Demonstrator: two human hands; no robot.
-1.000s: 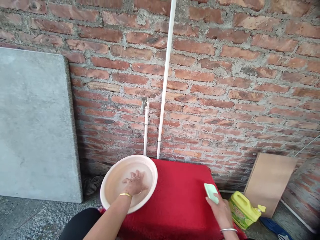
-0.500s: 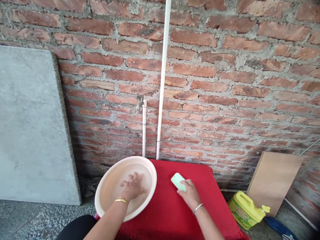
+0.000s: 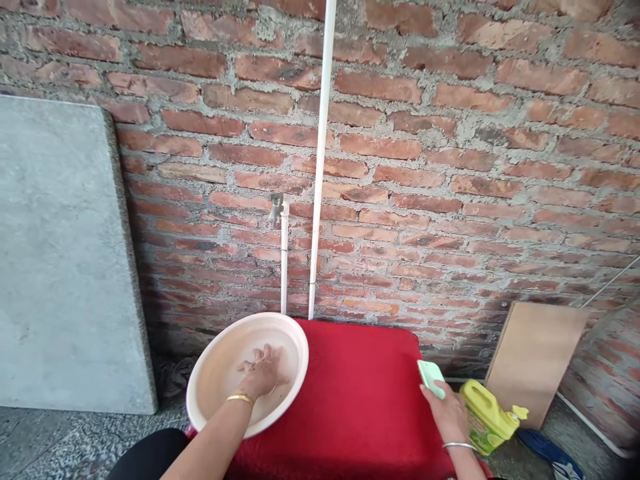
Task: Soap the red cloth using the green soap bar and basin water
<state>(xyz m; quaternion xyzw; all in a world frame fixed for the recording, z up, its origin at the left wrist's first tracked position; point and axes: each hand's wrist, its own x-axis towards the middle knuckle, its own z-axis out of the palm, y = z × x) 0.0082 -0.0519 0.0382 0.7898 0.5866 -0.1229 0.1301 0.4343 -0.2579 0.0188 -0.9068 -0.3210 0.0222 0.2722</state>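
Note:
A pale pink basin (image 3: 196, 383) with water in it stands at the left of the red-covered table (image 3: 360, 400). Inside it, my left hand (image 3: 262, 373) is dipped in the water, fingers spread, holding nothing that I can see. My right hand (image 3: 447, 408) is closed on a mint-green phone (image 3: 432, 379), a flat thing with rounded corners. It is held over the table's right edge, close to a yellow jug (image 3: 487, 417). A gold bangle is on the left wrist and a silver one on the right.
Behind the table rises a brick wall (image 3: 380, 147) with a tap (image 3: 276, 207) and a white pipe (image 3: 320, 160). A grey slab (image 3: 60, 253) leans at left. At right are a brown board (image 3: 537, 360) and dark blue footwear (image 3: 547, 453) on the floor.
My right hand has carried the phone rightward, from above the middle of the table to its right edge. My left hand stays in the basin. The view has shifted slightly.

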